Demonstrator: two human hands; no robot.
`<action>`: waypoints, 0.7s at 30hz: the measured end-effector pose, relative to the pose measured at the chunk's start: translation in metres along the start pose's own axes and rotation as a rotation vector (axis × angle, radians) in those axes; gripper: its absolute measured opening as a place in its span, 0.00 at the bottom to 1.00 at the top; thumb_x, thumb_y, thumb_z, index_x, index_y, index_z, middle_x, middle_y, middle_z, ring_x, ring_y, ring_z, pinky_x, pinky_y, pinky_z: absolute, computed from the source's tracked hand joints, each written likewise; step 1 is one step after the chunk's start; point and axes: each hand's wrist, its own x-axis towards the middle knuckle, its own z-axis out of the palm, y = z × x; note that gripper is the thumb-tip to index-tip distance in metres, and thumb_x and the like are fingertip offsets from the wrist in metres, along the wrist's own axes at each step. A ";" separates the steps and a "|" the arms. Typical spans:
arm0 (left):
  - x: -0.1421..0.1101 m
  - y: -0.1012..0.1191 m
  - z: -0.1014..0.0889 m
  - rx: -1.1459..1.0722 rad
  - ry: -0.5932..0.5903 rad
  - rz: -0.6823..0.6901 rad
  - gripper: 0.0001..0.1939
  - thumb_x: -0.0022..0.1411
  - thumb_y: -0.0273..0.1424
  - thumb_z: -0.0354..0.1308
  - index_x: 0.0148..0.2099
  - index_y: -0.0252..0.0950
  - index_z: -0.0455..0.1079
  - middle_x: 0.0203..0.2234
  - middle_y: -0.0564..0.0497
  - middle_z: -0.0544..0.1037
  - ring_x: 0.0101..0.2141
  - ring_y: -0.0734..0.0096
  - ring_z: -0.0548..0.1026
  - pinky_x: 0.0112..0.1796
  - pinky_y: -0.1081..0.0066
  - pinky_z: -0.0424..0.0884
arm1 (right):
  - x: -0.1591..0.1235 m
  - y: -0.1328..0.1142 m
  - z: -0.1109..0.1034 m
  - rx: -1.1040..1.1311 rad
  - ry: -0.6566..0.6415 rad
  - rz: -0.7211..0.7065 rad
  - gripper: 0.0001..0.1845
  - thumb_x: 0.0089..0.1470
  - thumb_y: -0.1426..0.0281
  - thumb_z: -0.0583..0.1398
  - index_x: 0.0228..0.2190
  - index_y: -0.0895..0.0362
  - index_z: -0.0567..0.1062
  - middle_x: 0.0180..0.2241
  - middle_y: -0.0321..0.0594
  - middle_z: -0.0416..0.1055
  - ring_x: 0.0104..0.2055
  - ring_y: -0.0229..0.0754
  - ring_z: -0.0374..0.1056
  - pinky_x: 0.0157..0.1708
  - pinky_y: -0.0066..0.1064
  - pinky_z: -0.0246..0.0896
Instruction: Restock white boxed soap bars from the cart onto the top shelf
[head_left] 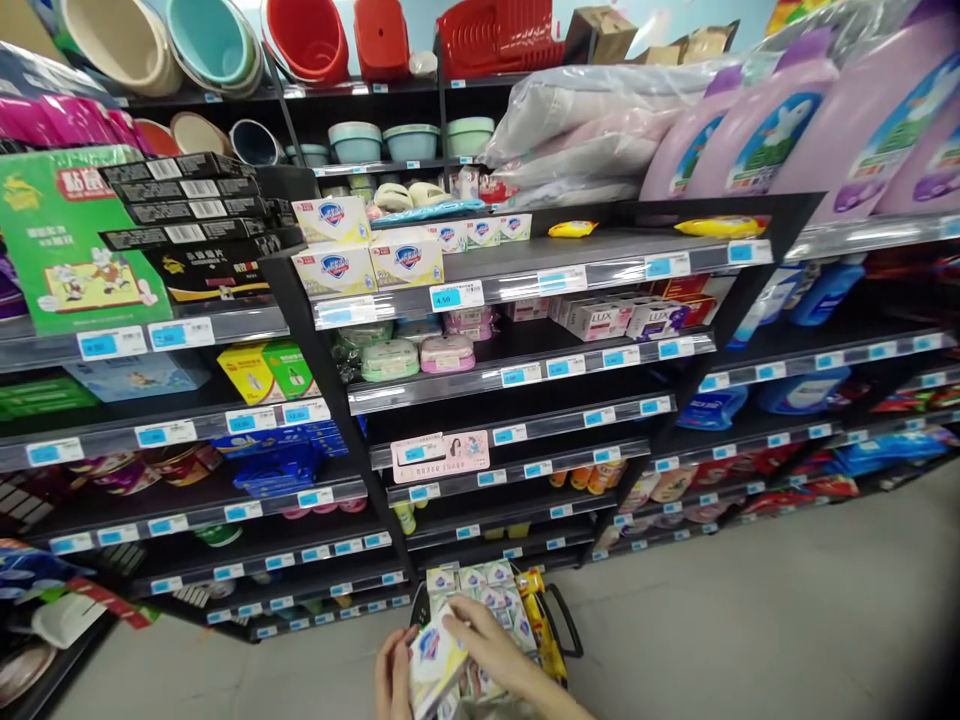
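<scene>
Low in the head view, both my hands are at a black basket full of small soap boxes. My left hand grips the left side of one white and yellow soap box with a blue shield logo. My right hand lies across the top and right side of the same box, fingers curled on it. More boxes of the same soap stand on the shelf above, beside a price tag.
Black shelving runs across the aisle with soaps, pink and green soap cases, purple detergent bottles at the upper right, plastic basins on top. Grey floor spreads to the right of the basket.
</scene>
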 end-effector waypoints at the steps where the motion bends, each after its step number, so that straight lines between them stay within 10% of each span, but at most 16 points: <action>1: -0.002 0.001 0.005 -0.034 -0.016 -0.018 0.40 0.58 0.71 0.57 0.58 0.48 0.72 0.60 0.39 0.80 0.65 0.37 0.74 0.63 0.48 0.75 | 0.002 0.000 0.000 0.021 0.019 -0.015 0.16 0.53 0.44 0.66 0.32 0.41 0.79 0.29 0.31 0.75 0.17 0.40 0.68 0.13 0.31 0.57; 10: -0.039 0.021 0.024 -0.111 -0.132 0.262 0.45 0.61 0.57 0.68 0.74 0.49 0.60 0.74 0.41 0.63 0.72 0.43 0.64 0.64 0.56 0.73 | -0.004 -0.009 0.004 0.066 0.342 -0.235 0.27 0.54 0.41 0.66 0.40 0.50 0.84 0.40 0.46 0.80 0.36 0.52 0.76 0.29 0.38 0.74; 21: -0.065 0.020 0.002 -0.313 -0.081 0.282 0.52 0.59 0.47 0.75 0.77 0.46 0.53 0.70 0.34 0.70 0.66 0.45 0.73 0.63 0.53 0.72 | -0.028 0.009 0.012 0.109 -0.041 -0.295 0.46 0.48 0.51 0.76 0.62 0.50 0.70 0.61 0.52 0.74 0.60 0.56 0.75 0.50 0.42 0.77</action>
